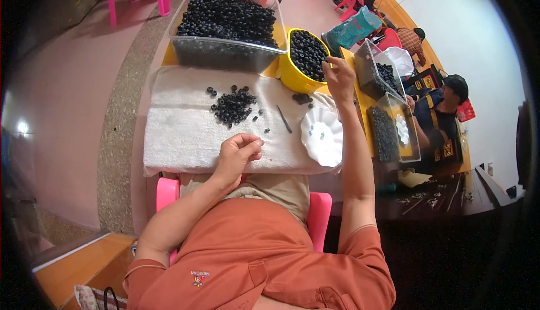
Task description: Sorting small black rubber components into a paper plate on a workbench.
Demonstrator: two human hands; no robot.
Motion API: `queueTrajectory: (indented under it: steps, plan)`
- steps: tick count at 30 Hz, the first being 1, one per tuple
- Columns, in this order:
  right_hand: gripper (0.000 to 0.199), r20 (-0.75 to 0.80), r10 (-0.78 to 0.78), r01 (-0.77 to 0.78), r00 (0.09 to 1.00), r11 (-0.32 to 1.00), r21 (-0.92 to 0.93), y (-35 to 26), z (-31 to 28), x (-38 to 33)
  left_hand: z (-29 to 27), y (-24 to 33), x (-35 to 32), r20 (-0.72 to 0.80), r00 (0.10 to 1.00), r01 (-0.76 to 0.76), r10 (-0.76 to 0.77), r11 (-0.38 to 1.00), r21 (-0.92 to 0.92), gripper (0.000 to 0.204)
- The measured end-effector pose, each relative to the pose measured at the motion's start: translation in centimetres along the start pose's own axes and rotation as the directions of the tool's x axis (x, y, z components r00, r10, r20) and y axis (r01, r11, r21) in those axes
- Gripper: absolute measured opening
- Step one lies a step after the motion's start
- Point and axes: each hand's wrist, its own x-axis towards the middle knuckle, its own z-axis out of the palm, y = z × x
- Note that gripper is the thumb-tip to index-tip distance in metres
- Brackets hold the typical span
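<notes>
My left hand (239,157) is over the near edge of a white towel (180,124), thumb pressed to the fingers; whatever is in the pinch is too small to make out. My right hand (340,80) reaches to the right rim of a yellow bucket (289,77), fingers closed together, with their contents unclear. Small round black parts (306,54), some ring-shaped, fill the bucket. A loose pile of black parts (233,106) lies on the towel beyond my left hand. Between the hands are a thin dark tool (284,119) and a white scalloped dish (329,149) with small greenish bits.
A large clear bin (225,51) of black parts stands behind the towel. At right are two smaller clear bins (417,151) and a seated person (447,110). Pink chair arms (319,220) flank me. A wooden box (73,268) is at lower left.
</notes>
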Motion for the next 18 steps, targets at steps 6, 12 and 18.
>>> queueTrajectory:
  steps: [6, 12, 18]
  plan:
    - [0.011, 0.055, 0.027, -0.03, 0.998, 0.998, 0.06, -1.0, 1.1, -3.8, -0.3, 0.5, -0.3, -0.039, 0.999, 0.012, -0.012, 1.0, -0.009, 0.01]
    - [0.015, 0.395, -0.004, -0.095, 0.919, 0.968, 0.232, -6.4, 3.9, -8.9, 0.0, 0.1, -0.2, -0.019, 1.0, -0.005, 0.005, 1.0, 0.013, 0.01]
    - [0.019, 0.634, -0.027, 0.007, 0.772, 0.999, 0.034, -9.8, 6.3, -10.2, -0.1, -0.3, -0.3, -0.031, 0.999, -0.019, 0.02, 0.999, 0.029, 0.009]
